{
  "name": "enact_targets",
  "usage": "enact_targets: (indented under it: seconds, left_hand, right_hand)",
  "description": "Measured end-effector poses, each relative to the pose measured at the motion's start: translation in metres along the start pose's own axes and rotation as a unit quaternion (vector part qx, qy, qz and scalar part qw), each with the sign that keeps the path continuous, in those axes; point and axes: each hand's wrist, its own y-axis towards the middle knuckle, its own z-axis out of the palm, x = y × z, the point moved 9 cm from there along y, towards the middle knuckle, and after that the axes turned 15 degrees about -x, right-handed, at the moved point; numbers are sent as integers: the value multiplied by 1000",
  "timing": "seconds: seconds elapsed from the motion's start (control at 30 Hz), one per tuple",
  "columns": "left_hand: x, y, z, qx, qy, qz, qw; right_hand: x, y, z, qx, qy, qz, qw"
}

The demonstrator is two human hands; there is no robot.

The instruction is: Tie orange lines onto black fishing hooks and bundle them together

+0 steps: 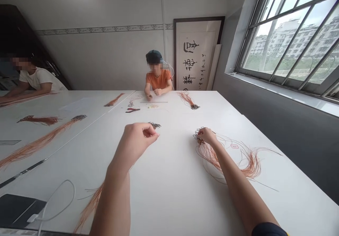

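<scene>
My left hand is raised over the white table, thumb and forefinger pinched together. Anything between those fingertips is too small to make out. Just behind it are the dark looped ends of a bundle of copper-coloured cords, mostly hidden by my left forearm. On the right, my right hand is closed at the dark looped ends of a second bundle of thin cords, its fingertips among the loops. These cords curl loosely across the tabletop beneath my right forearm.
More cord bundles lie on the left and a further one at the far right. Red-handled pliers rest near a person in an orange shirt. Another person sits far left. A black case and white cable occupy the near left.
</scene>
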Motion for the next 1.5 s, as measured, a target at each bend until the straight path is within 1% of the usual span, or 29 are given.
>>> enact_targets:
  seconds: [0.13, 0.23, 0.3, 0.4, 0.47, 0.53, 0.63, 0.77, 0.9, 0.97, 1.0, 1.13, 1.23, 1.3, 1.37, 1.5]
  left_hand:
    - [-16, 16, -27, -82, -29, -1, 996]
    - [-23, 17, -41, -134, -48, 10, 990]
    - [-24, 15, -42, -132, -62, 17, 989]
    - [-23, 13, -40, -107, -97, 31, 989]
    - [-18, 13, -44, -118, -108, 30, 987]
    - [-11, 14, -51, -141, -105, 23, 984]
    - [-6, 13, -58, -160, -99, 19, 982]
    - [-8, 8, -59, -148, -101, 22, 984]
    - [-11, 3, -59, -149, -98, 35, 983]
    - [-14, 1, -55, -139, -109, 46, 983]
    - [-16, 1, -51, -125, -114, 52, 984]
    - [-28, 0, -28, -50, -121, 78, 988]
    - [-34, 4, -9, 4, -132, 82, 988]
    - [-34, 9, 4, 31, -137, 75, 987]
    - [-31, 15, 18, 53, -137, 66, 987]
    - [-19, 24, 45, 90, -112, 35, 989]
  right_hand:
    - [7, -1, 6, -8, -20, -3, 1000]
    - [8, -1, 8, -6, -30, -1, 1000]
    - [8, 0, 8, 0, -35, 1, 999]
    - [7, 1, 8, 14, -41, 8, 999]
    - [6, 1, 8, 21, -46, 10, 999]
    - [7, 1, 8, 26, -46, 8, 999]
    - [9, 1, 10, 29, -36, 1, 999]
    - [10, 3, 10, 20, -12, -6, 1000]
    - [9, 7, 5, -1, 25, -7, 1000]
    - [7, 8, 1, -12, 53, -3, 999]
    - [7, 9, -1, -18, 69, -1, 997]
    - [11, 9, -12, -39, 153, 7, 987]
    - [21, 4, -24, -49, 232, 9, 971]
    - [33, -3, -35, -49, 289, 3, 956]
    - [52, -14, -49, -44, 348, -13, 936]
    - [104, -42, -89, -32, 459, -68, 885]
